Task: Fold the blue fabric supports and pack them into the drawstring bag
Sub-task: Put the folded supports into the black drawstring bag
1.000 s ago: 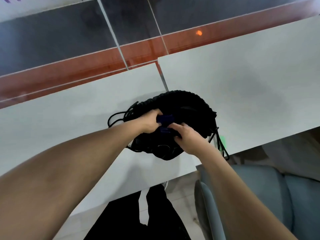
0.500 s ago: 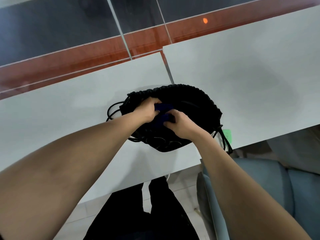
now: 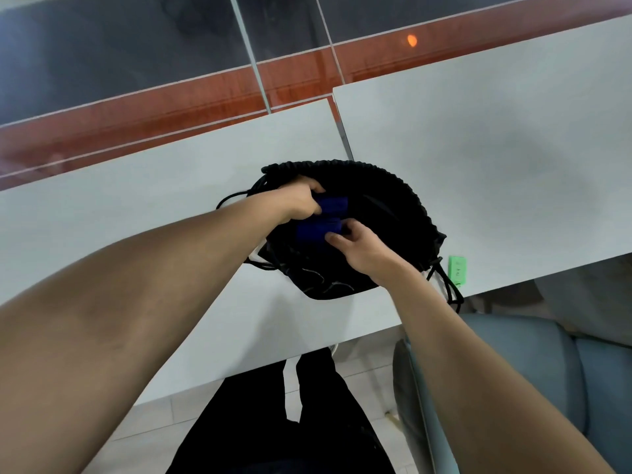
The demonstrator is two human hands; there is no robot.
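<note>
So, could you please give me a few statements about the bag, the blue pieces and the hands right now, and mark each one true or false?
1. The black drawstring bag lies on the white table. True.
2. Two blue fabric supports show at the bag's opening. True.
3. The left hand rests flat on the table, away from the bag. False: it grips the farther blue piece at the bag's mouth.
4. The right hand holds the small green tag. False: its fingers are on the nearer blue piece; the tag lies on the table to the right of the bag.
5. Black cords trail from the bag's right side. True.
</note>
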